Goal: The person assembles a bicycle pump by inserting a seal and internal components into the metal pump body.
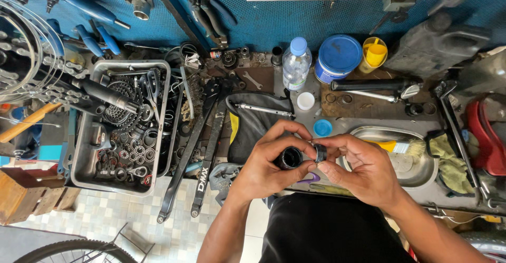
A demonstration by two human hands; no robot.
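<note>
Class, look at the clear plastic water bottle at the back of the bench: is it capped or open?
Capped. The water bottle stands upright with its light blue cap screwed on top.

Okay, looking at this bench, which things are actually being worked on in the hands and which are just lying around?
In hand:
- black cup, held by the left hand
- small ring, pinched by the right hand

Lying about:
- water bottle
- blue tub
- yellow cup
- metal bowl with brush
- grey tray of sprockets and rings
- pliers on the blue wall
</note>
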